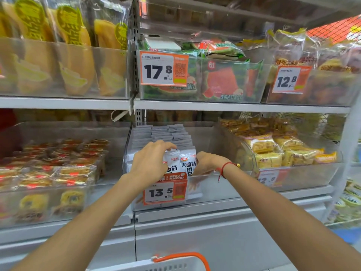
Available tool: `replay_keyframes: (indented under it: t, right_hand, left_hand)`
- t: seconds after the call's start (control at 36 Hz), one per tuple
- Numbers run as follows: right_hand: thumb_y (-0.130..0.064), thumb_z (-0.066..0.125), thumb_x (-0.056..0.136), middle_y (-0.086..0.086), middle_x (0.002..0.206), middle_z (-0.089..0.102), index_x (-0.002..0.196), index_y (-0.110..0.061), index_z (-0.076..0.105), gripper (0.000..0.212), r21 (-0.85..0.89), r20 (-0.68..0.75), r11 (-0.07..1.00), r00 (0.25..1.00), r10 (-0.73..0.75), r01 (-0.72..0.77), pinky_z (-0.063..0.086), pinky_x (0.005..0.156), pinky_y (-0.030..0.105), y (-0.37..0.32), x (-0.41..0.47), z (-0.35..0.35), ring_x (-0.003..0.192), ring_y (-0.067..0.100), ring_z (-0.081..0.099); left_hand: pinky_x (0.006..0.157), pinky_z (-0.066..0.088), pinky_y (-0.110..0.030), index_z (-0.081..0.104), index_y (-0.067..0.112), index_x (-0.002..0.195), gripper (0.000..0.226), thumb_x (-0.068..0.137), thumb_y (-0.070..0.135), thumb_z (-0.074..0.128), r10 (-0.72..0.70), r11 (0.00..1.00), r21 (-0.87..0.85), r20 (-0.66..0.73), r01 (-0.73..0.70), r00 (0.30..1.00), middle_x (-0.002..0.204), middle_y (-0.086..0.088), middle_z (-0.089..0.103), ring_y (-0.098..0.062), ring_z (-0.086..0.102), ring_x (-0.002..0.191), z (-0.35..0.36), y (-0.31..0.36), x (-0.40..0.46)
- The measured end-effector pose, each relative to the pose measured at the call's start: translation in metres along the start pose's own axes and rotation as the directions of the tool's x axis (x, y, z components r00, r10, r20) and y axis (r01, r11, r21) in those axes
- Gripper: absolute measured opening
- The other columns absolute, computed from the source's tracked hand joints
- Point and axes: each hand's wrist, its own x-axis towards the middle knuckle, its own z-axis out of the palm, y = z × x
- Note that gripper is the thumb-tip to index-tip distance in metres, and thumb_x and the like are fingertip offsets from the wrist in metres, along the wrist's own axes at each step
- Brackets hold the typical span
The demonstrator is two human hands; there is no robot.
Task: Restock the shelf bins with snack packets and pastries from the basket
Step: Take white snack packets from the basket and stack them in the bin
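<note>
Clear plastic bin (205, 189) on the lower shelf holds rows of white snack packets (182, 160). I see my left hand (149, 164) curled around the front packets from the left, and my right hand (208, 162) pressing them from the right; its fingers are hidden. The orange price tag (166, 192) hangs in front.

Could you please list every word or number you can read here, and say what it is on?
"17.8": orange price tag, watermelon-pack bin.
"12.8": price tag, upper right bin.
"13.5" and "RECOMMEND": tag, middle bin.
"大面筋": white packets both hands hold.
Yellow bag labels, small print: too blurred.
</note>
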Motion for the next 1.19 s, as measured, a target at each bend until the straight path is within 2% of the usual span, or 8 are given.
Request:
replay_keyframes:
  t: [0.17, 0.36, 0.44, 0.56, 0.69, 0.89, 1.08, 1.19]
  right_hand:
    - [-0.023, 0.068, 0.086, 0.010, 0.110, 0.068, 0.110, -0.004, 0.067, 0.030, 0.068, 0.022, 0.998, 1.000, 0.017, -0.019, 0.050, 0.086, 0.033, 0.004, -0.011, -0.005, 0.097, 0.024, 0.064]
    - [-0.023, 0.067, 0.088, 0.004, 0.087, 0.064, 0.100, -0.003, 0.066, 0.023, 0.135, -0.165, 0.991, 0.986, 0.005, 0.017, 0.049, 0.070, 0.028, 0.005, -0.039, -0.004, 0.084, 0.020, 0.061]
    - [-0.026, 0.069, 0.087, -0.001, 0.098, 0.062, 0.110, -0.016, 0.060, 0.027, 0.158, -0.440, 0.980, 0.897, -0.040, 0.121, 0.048, 0.076, 0.026, 0.005, -0.059, 0.001, 0.091, 0.016, 0.060]
    - [-0.017, 0.072, 0.082, -0.003, 0.077, 0.062, 0.086, -0.020, 0.061, 0.012, 0.198, -0.652, 0.912, 0.743, -0.151, 0.360, 0.043, 0.063, 0.019, -0.003, -0.094, 0.015, 0.067, 0.005, 0.053]
    - [-0.015, 0.074, 0.081, -0.006, 0.075, 0.062, 0.082, -0.021, 0.061, 0.013, 0.351, -0.451, 0.849, 0.866, -0.217, 0.395, 0.046, 0.061, 0.014, -0.021, -0.128, 0.043, 0.065, 0.004, 0.055]
    - [-0.009, 0.064, 0.088, 0.007, 0.080, 0.070, 0.091, -0.013, 0.066, 0.005, 0.250, 0.089, 0.944, 0.965, -0.245, 0.217, 0.045, 0.055, 0.011, -0.019, -0.113, 0.121, 0.060, 0.008, 0.061]
    - [-0.008, 0.059, 0.091, 0.017, 0.102, 0.071, 0.103, -0.002, 0.070, 0.018, 0.082, 0.329, 0.988, 0.932, -0.153, 0.133, 0.049, 0.063, 0.013, -0.003, -0.089, 0.213, 0.056, 0.004, 0.057]
    - [-0.006, 0.053, 0.091, 0.014, 0.104, 0.071, 0.099, -0.002, 0.071, 0.021, 0.063, 0.361, 0.996, 0.929, -0.084, 0.066, 0.054, 0.074, 0.026, 0.008, -0.079, 0.269, 0.066, 0.014, 0.064]
  left_hand:
    - [0.094, 0.044, -0.037, 0.051, 0.031, 0.134, 0.048, 0.090, 0.016, 0.060, 0.008, 1.000, 0.011, 0.047, -0.009, 0.999, 0.134, 0.006, 0.054, -0.017, 0.044, 0.126, -0.007, 0.003, -0.003]
    - [0.098, 0.041, -0.036, 0.048, 0.031, 0.136, 0.044, 0.094, 0.030, 0.058, 0.046, 0.998, 0.038, 0.079, -0.049, 0.996, 0.140, 0.007, 0.051, -0.016, 0.044, 0.129, -0.018, 0.011, -0.011]
    - [0.099, 0.041, -0.037, 0.050, 0.032, 0.135, 0.041, 0.094, 0.033, 0.058, 0.059, 0.998, 0.015, 0.056, -0.060, 0.997, 0.138, 0.007, 0.052, -0.017, 0.044, 0.129, -0.025, 0.013, -0.018]
    - [0.090, 0.048, -0.036, 0.058, 0.035, 0.124, 0.037, 0.089, 0.030, 0.065, 0.031, 0.998, -0.058, -0.064, -0.035, 0.997, 0.121, 0.015, 0.061, -0.013, 0.051, 0.117, -0.037, 0.011, -0.034]
    - [0.071, 0.045, -0.026, 0.062, 0.043, 0.101, 0.021, 0.085, 0.032, 0.068, -0.125, 0.969, -0.227, -0.099, 0.100, 0.987, 0.091, 0.024, 0.061, -0.001, 0.057, 0.089, -0.047, 0.004, -0.071]
    - [0.077, 0.052, -0.030, 0.068, 0.039, 0.077, 0.007, 0.074, 0.045, 0.069, -0.349, 0.795, -0.451, 0.207, 0.406, 0.914, 0.079, 0.021, 0.069, -0.007, 0.064, 0.079, 0.003, -0.038, -0.150]
    - [0.073, 0.048, -0.017, 0.068, 0.026, 0.097, 0.008, 0.092, 0.022, 0.063, -0.388, 0.649, -0.385, 0.574, 0.656, 0.721, 0.094, 0.009, 0.068, -0.008, 0.063, 0.088, 0.085, -0.087, -0.229]
    - [0.085, 0.044, -0.024, 0.068, 0.017, 0.107, 0.016, 0.095, 0.022, 0.057, -0.433, 0.612, -0.261, 0.680, 0.747, 0.592, 0.104, 0.000, 0.065, -0.014, 0.060, 0.092, 0.128, -0.106, -0.260]
